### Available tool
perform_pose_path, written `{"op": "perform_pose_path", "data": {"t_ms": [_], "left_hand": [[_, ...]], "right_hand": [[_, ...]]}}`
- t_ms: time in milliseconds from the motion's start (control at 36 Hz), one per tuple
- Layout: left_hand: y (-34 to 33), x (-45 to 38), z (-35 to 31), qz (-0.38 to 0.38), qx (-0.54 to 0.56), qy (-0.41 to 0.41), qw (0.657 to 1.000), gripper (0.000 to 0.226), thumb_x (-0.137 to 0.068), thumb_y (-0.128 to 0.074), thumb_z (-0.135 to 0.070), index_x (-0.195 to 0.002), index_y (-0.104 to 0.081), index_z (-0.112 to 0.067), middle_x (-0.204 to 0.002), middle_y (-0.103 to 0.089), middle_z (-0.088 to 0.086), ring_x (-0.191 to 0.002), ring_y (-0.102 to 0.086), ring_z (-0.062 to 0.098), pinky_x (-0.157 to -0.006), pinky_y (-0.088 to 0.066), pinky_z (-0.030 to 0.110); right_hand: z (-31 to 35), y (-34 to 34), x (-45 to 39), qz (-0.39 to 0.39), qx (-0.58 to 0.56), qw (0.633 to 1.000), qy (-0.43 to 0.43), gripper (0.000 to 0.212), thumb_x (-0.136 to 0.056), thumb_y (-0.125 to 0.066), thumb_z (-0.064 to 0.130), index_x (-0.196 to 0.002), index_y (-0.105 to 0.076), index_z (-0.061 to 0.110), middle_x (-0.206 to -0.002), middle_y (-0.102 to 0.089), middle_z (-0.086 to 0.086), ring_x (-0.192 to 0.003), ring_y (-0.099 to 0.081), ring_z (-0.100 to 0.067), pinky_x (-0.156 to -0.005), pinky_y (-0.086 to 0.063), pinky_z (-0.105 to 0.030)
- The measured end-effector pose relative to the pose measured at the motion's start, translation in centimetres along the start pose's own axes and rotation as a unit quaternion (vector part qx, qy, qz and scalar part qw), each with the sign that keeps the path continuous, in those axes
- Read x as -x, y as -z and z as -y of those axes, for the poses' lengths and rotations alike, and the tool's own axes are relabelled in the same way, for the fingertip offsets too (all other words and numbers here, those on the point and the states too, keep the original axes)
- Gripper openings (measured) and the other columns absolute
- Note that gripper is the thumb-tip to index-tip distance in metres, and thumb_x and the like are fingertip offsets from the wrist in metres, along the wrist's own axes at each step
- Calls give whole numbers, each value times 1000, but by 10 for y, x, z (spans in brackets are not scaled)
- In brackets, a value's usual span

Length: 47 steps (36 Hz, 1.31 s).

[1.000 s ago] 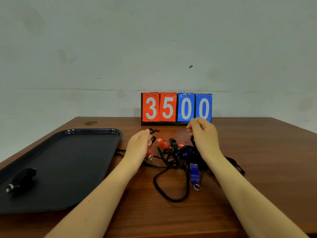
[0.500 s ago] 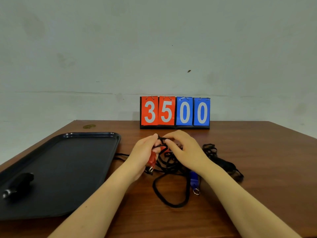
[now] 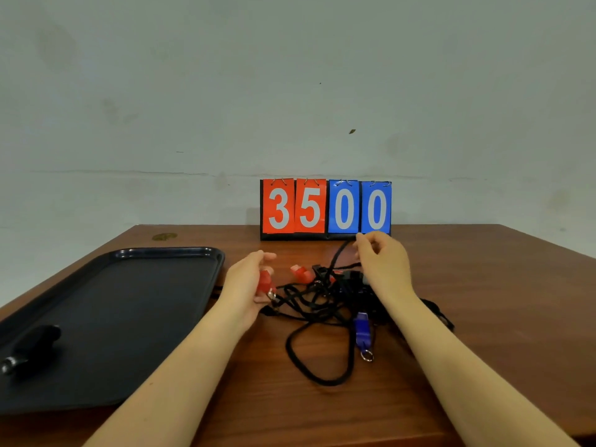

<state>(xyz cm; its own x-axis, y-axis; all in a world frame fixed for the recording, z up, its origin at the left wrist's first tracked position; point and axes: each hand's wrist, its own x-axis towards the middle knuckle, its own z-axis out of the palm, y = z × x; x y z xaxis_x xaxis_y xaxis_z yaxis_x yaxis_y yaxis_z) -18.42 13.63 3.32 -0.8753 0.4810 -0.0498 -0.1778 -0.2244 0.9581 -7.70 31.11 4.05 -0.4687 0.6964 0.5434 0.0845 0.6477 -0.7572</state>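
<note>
A tangle of black lanyard cords with several whistles lies mid-table. My left hand holds a red whistle at the tangle's left edge. My right hand pinches one black cord and lifts it up and back from the pile. A second red whistle lies between my hands. A blue whistle with a metal ring lies at the near side, beside a loose cord loop.
A dark tray sits at the left of the wooden table, with a black cylindrical object on its near left part. A flip scoreboard reading 3500 stands at the back against the wall.
My right hand has left the middle of the tangle and risen back toward the scoreboard, drawing a cord taut. My left hand still holds the red whistle, slightly further left.
</note>
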Motion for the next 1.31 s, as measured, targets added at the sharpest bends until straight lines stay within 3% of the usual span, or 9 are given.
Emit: {"op": "perform_pose_path", "data": {"t_ms": [111,222,389,583,833,917,1000,1111,1306], "left_hand": [[4,-2,-2,-15,71,26,997,24,-100,-44,-24,-91,-62,-12,-77,-48,3,-50,-32,8,-34,-26,15],[3,1,-6,-28,95,4,995,23,-99,-46,-24,-87,-61,-12,-79,-48,3,-50,-34,8,-34,-27,15],[3,0,-14,-97,81,-56,990,24,-100,-43,-24,-86,-60,-14,-82,-49,3,-53,-41,8,-37,-29,16],[8,-7,-11,-128,109,-24,985,24,-100,-41,-27,-87,-54,-14,-75,-49,5,-50,-38,9,-38,-29,16],[5,-7,-9,-67,174,39,982,28,-96,-55,-36,-98,-53,-9,-92,-52,7,-60,-43,8,-40,-40,12],[3,-3,-9,-21,175,70,982,38,-95,-54,-38,-113,-56,-4,-94,-59,10,-59,-51,8,-39,-42,12],[0,1,-9,41,131,88,987,34,-97,-53,-29,-114,-60,0,-85,-66,11,-53,-51,7,-36,-38,11],[-8,11,-9,115,49,105,987,33,-99,-50,-28,-114,-58,1,-69,-67,8,-47,-44,6,-33,-31,11],[-11,14,-6,176,15,125,976,39,-94,-56,-31,-121,-49,-4,-72,-63,7,-52,-47,7,-37,-35,11]], "right_hand": [[-6,8,0,-38,190,977,89,23,-96,-51,25,-113,-63,14,-103,-63,0,-101,-56,-14,-75,-48,-25],[9,-3,14,34,140,976,165,41,-94,-54,26,-134,-53,19,-125,-55,5,-120,-42,-5,-103,-39,-29],[27,-37,44,327,98,904,258,45,-93,-54,42,-137,-49,31,-131,-52,12,-122,-40,0,-106,-35,-27],[31,-41,51,379,95,874,291,22,-93,-57,41,-105,-65,24,-109,-61,8,-110,-49,-7,-106,-37,-34],[39,-28,42,288,-174,941,32,28,-98,-44,20,-80,-66,19,-96,-72,-2,-99,-64,-25,-93,-48,-42],[39,-18,33,236,-285,928,-43,33,-99,-40,17,-94,-63,-6,-89,-73,-8,-94,-68,-25,-90,-50,-35],[39,-9,28,220,-390,886,-124,31,-100,-40,18,-72,-49,7,-57,-51,-6,-57,-55,-20,-66,-49,-27],[33,-7,19,179,-409,879,-169,35,-97,-44,17,-63,-36,17,-52,-29,2,-46,-26,-12,-50,-27,-26],[23,-4,9,118,-339,919,-166,30,-98,-48,18,-69,-40,17,-53,-34,5,-44,-26,-7,-45,-24,-21]]}}
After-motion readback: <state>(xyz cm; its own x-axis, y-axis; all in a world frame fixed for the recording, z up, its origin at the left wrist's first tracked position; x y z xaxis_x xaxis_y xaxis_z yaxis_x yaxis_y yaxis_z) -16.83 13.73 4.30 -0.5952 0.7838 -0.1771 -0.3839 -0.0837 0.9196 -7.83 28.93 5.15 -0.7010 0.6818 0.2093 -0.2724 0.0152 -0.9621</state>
